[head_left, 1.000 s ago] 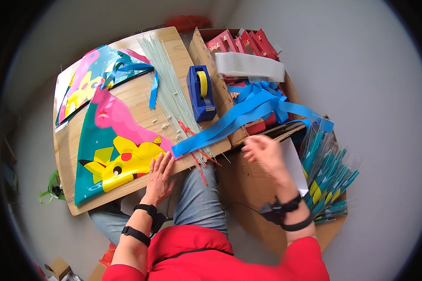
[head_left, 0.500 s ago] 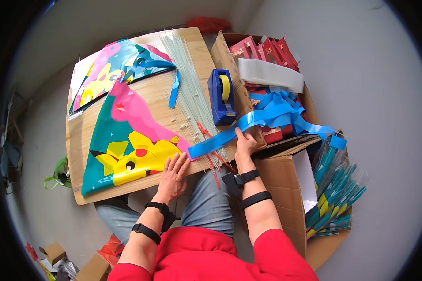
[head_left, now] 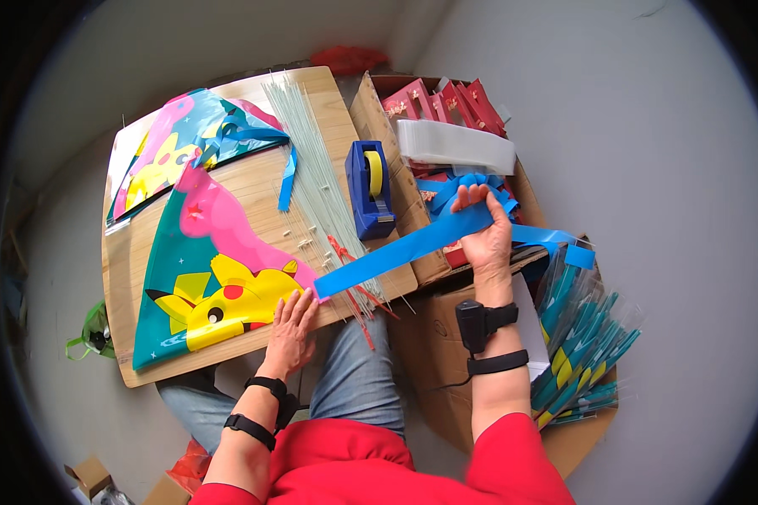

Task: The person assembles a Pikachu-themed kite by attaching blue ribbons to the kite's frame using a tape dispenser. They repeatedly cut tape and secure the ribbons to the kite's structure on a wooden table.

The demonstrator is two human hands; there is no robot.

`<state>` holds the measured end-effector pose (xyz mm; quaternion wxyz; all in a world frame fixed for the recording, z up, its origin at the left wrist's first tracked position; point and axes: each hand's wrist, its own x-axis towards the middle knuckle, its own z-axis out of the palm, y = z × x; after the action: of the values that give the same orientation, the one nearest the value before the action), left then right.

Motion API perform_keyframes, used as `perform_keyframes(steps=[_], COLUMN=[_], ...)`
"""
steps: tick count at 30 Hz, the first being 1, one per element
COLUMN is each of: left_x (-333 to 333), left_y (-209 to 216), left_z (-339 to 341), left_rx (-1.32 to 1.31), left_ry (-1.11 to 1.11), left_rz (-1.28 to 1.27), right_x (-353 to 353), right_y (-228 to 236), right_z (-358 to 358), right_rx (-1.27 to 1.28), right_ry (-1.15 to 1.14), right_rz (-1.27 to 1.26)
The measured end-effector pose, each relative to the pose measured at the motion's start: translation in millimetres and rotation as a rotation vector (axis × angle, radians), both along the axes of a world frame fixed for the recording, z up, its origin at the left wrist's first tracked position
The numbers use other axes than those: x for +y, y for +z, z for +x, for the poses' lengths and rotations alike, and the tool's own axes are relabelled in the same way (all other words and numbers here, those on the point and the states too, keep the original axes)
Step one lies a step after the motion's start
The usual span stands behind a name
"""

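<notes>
On the board lies a triangular plastic kite sheet (head_left: 227, 290), teal and pink with a yellow cartoon figure. My left hand (head_left: 290, 341) rests flat on its near right corner, fingers stretched out. A blue ribbon (head_left: 396, 259) starts at that corner and runs taut up to the right. Above the open box my right hand (head_left: 487, 236) has its fingers curled round the ribbon. Beyond that hand, more of the ribbon trails down to the right. A blue tape dispenser (head_left: 359, 192) with a yellow roll stands just left of the ribbon.
Thin pale rods (head_left: 316, 160) and red ties (head_left: 345, 252) lie along the board's right side. More folded kites (head_left: 177, 160) are at its far left. A cardboard box (head_left: 383, 143) holds red packets and clear film; another box carries wrapped teal kites (head_left: 577, 353).
My right hand has moved right and away along the ribbon, drawing it straighter. My left hand stays on the kite's corner. The whole view has shifted slightly.
</notes>
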<state>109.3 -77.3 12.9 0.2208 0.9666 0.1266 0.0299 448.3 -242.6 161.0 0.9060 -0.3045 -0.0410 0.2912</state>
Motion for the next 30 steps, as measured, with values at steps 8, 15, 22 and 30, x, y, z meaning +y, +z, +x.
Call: perform_keyframes(steps=[8,15,22,30], left_x=[-1.9,-8.9,2.2,-5.5], left_y=[-10.6,-8.5,-3.7,13.5], left_z=[-5.2,5.0,14.8,25.2], left_rx=[-0.032,-0.017,0.010,-0.493], left_ry=[0.024,0.085,0.104,0.386], left_rz=[-0.015,0.071,-0.032,-0.485], right_x=[-25.9,16.2,91.9,179.5], right_y=[113.2,146.9,155.2,132.8], right_z=[54.1,-10.8,-110.7,-215.8], right_rx=[-0.316,-0.631,-0.751,-0.856], right_ry=[-0.126,-0.150,0.172,0.453], right_rz=[-0.253,-0.476,-0.314,-0.170])
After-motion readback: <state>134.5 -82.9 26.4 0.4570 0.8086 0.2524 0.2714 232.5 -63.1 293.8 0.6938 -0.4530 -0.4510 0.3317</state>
